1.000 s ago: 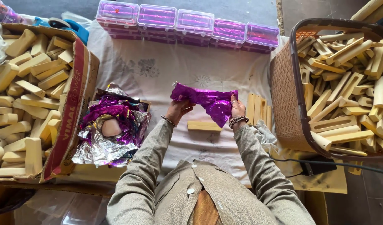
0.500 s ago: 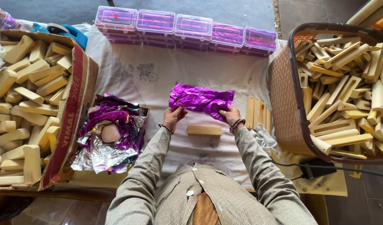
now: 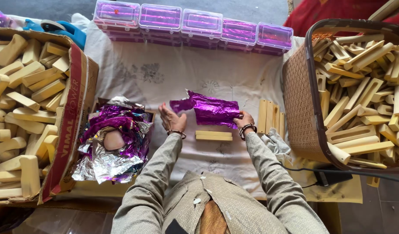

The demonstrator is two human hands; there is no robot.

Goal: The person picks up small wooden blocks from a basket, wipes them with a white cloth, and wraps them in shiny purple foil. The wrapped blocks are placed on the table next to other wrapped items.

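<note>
one purple foil sheet [image 3: 211,110] has come down toward the white cloth [image 3: 134,73] since a second ago. my right hand [image 3: 244,122] pinches its edge; my left hand [image 3: 172,118] is off it, open, above the wooden block [image 3: 213,135]. wrapping looks near.

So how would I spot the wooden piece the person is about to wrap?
Start at the white cloth between the cardboard box and brown basket. Below the purple foil sheet held in the right hand lies one pale wooden block, crosswise, alone, unlike the row standing beside the basket.
</note>
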